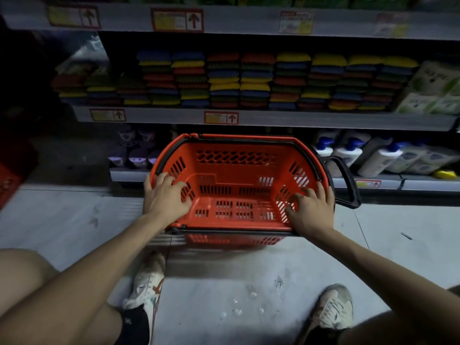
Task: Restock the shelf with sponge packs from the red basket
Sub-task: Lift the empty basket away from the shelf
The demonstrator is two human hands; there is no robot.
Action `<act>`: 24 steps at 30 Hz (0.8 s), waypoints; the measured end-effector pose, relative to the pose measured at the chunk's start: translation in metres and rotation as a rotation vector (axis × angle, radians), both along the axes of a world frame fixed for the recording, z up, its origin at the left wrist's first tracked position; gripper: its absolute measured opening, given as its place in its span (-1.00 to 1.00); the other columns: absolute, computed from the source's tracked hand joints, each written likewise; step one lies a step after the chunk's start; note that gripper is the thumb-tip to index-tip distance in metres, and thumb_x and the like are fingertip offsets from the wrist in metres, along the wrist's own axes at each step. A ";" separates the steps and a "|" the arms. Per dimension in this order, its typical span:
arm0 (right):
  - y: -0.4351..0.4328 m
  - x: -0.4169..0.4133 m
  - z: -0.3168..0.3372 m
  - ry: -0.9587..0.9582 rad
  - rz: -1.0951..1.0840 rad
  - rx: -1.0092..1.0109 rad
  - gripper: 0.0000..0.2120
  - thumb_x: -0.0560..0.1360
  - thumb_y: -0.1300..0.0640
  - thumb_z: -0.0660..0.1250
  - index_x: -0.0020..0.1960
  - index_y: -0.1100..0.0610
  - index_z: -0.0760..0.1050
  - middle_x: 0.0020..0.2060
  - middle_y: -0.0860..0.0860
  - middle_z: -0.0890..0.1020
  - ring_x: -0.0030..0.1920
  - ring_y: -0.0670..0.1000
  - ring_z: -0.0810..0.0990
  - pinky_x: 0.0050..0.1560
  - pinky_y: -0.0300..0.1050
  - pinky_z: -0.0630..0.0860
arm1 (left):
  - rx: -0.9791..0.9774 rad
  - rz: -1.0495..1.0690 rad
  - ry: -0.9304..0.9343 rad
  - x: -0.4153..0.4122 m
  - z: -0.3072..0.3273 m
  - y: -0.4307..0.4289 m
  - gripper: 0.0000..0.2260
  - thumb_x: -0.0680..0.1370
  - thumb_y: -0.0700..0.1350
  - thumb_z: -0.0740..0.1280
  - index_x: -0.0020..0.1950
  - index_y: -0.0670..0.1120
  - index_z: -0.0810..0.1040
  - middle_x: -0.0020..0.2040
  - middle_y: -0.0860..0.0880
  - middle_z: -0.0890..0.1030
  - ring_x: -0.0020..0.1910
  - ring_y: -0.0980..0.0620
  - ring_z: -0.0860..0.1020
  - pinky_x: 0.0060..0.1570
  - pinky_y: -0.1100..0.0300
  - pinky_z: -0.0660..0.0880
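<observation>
The red basket sits in front of the bottom shelf and blocks reach to its middle. The basket's mouth faces up and is free between the left hand gripping one side wall and the right hand gripping the other. Its black handle juts out to the right. On the middle shelf, sponge packs stand in tight stacks close under the upper shelf. The lower stacks at the left leave a taller gap. The floor lies open on either side of the basket.
</observation>
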State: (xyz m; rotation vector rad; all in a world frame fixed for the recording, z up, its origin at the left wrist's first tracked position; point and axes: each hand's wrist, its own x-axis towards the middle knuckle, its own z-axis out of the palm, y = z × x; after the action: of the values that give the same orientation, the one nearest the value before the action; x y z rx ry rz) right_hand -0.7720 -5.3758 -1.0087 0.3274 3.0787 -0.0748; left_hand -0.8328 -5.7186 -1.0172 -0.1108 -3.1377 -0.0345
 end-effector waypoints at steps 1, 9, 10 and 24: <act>-0.001 0.001 0.001 0.004 -0.005 -0.007 -0.58 0.56 -0.20 0.21 0.28 -0.04 0.62 0.37 0.13 0.54 0.58 0.24 0.14 0.59 0.18 -0.14 | -0.002 -0.003 -0.002 -0.001 0.000 0.000 -0.56 0.50 0.20 0.31 0.34 0.09 0.59 0.35 -0.02 0.55 0.52 -0.05 0.28 0.52 -0.19 -0.01; 0.001 0.004 0.006 0.037 0.001 -0.064 -0.58 0.55 -0.22 0.18 0.20 -0.04 0.65 0.29 0.10 0.59 0.53 0.23 0.25 0.58 0.23 -0.08 | 0.050 -0.034 0.052 0.010 0.008 0.007 -0.69 0.54 0.03 0.36 0.28 0.07 0.61 0.14 -0.01 0.66 0.29 -0.08 0.52 0.46 -0.31 0.10; 0.000 0.005 0.007 0.041 0.002 -0.067 -0.59 0.55 -0.20 0.19 0.20 -0.02 0.65 0.27 0.11 0.60 0.51 0.22 0.30 0.58 0.24 -0.07 | 0.058 -0.057 0.087 0.012 0.008 0.006 -0.71 0.52 -0.02 0.40 0.24 0.04 0.64 0.08 -0.03 0.68 0.24 -0.11 0.56 0.46 -0.33 0.13; -0.010 0.019 0.050 0.078 0.113 -0.176 -0.60 0.55 -0.14 0.29 0.29 0.03 0.57 0.35 0.14 0.53 0.36 0.20 0.47 0.43 0.11 0.31 | 0.216 -0.333 0.195 0.039 0.077 0.050 -0.58 0.56 -0.03 0.38 0.43 0.03 0.52 0.24 0.02 0.59 0.27 -0.06 0.53 0.26 -0.04 0.45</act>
State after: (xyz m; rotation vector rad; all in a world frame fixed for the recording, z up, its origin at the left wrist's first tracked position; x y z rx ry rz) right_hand -0.7534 -5.3861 -0.9583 0.1448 3.1296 -0.3599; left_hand -0.7934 -5.6689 -0.9398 -0.5928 -2.8618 -0.3382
